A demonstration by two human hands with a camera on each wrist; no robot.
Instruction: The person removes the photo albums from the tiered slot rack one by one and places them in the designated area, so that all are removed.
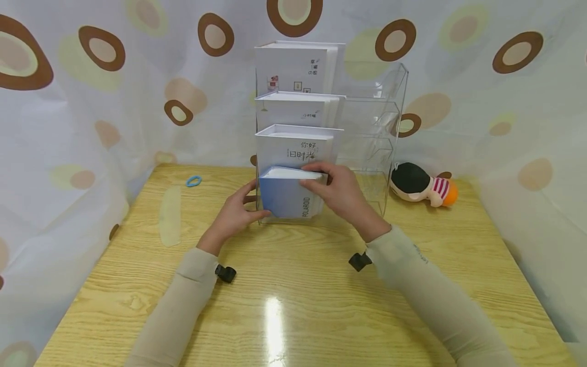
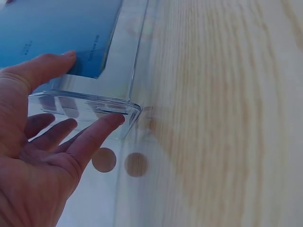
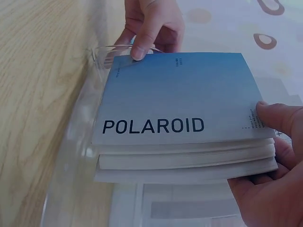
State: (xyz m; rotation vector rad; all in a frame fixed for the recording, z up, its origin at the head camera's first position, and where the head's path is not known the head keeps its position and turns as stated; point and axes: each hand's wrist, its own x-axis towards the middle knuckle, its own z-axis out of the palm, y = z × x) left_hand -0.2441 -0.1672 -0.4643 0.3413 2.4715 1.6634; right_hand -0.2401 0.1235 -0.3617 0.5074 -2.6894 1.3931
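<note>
A blue-to-grey book [image 1: 289,196] marked POLAROID stands in the lowest front tier of a clear plastic rack [image 1: 385,163]. My right hand [image 1: 341,193] pinches its upper right edge, thumb on the front cover and fingers behind, as the right wrist view shows. At the lower left corner, the thumb of my left hand [image 1: 236,211] touches the cover [image 2: 92,56]. The other left fingers stretch out along the rack's side, and the index fingertip [image 2: 118,118] lies at the clear corner. Behind, three white books rise in steps: front [image 1: 279,145], middle [image 1: 279,110] and rear [image 1: 284,63].
To the right of the rack lies a plush doll [image 1: 424,186] with black hair and a striped top. A blue ring [image 1: 193,181] and a pale oblong patch [image 1: 170,216] lie on the left of the wooden table [image 1: 302,275]. A patterned curtain [image 1: 137,127] hangs behind.
</note>
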